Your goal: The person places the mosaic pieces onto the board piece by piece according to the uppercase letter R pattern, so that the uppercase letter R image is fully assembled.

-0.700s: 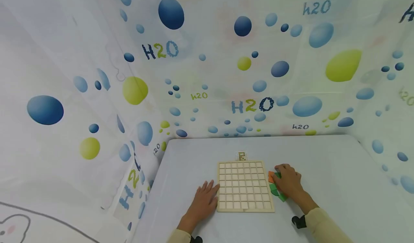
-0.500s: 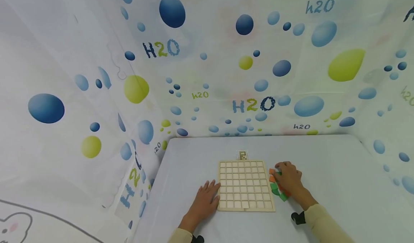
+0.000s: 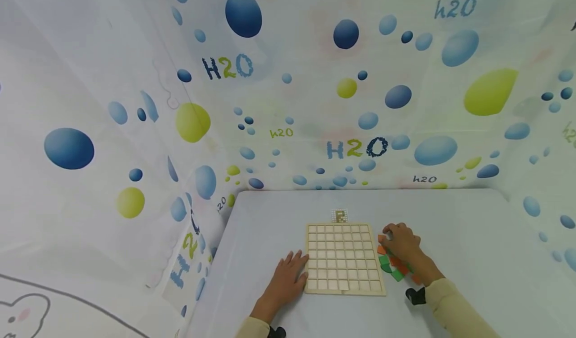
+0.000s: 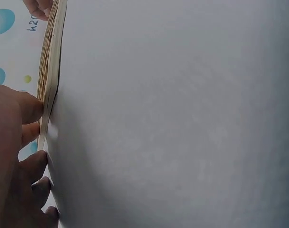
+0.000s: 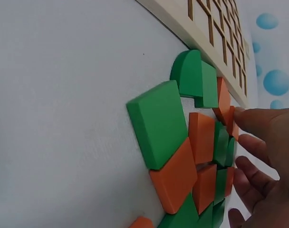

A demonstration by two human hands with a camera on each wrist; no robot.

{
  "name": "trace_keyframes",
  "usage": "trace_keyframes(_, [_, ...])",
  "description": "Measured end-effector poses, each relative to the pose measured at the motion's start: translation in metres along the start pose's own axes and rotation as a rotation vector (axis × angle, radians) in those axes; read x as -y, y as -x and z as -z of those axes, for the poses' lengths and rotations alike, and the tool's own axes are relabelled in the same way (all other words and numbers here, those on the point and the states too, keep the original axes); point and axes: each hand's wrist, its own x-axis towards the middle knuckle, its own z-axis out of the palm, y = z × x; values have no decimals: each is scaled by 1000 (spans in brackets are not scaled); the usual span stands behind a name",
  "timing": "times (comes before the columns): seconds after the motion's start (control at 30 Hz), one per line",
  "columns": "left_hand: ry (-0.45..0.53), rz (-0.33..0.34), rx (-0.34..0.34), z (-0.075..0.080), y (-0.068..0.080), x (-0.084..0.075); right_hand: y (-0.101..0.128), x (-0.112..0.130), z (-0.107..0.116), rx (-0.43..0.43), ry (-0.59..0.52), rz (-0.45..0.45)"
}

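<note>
A square wooden grid board lies flat on the white table. My left hand rests at its left side, fingers extended and fingertips against the board's edge, as the left wrist view also shows. To the right of the board is a cluster of orange tiles and green tiles, some with a rounded side. Over the far end of this cluster is my right hand, its thumb and fingers apart and bent downward. In the right wrist view a fingertip meets a small orange tile; no grip on it shows.
A small printed card with a brown-and-white grid pattern lies just beyond the board's far edge. Behind the table hangs a white curtain with blue and green drops and H2O lettering. A dark strap sits at my right wrist.
My right hand has shifted slightly toward the far end of the cluster, uncovering more orange and green tiles. The left hand keeps its place at the board; the head view has tilted a little.
</note>
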Motion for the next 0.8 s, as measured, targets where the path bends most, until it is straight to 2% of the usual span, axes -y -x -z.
trace_keyframes(0.3, [-48,15,-36,-6,-7,-4,-12,-4,8,80,-17,24])
trace_keyframes(0.53, [-59,32,-21,-6,-7,-5,-12,-2,16,135,-42,10])
trace_keyframes(0.8, [-57,34,-13,-2,-8,-7,-21,-3,9,105,-35,32])
